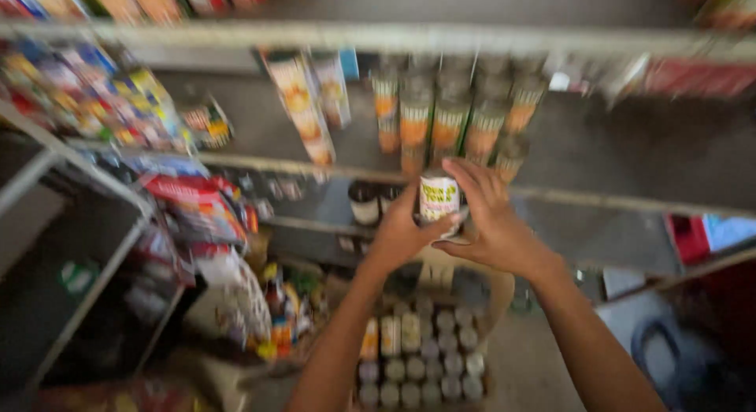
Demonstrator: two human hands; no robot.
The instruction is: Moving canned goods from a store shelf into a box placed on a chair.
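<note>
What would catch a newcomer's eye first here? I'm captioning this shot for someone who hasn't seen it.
First, the small can held up at centre between the left hand and right hand, just below a shelf edge. Behind it stands a cluster of orange-and-green labelled cans on the shelf. Below the arms sits a box of cans seen from above.

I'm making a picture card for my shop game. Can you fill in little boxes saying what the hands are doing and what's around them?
Place: shop shelves, seen from above
Left hand: holds the can from the left
Right hand: fingers wrapped over the can's top and right side
Can: white label, upright, at the shelf edge
On the shelf: rows of cans with orange and green labels
Below: box of cans on the floor
Left side: colourful packets
Blur: picture is blurry, small details unclear
</note>
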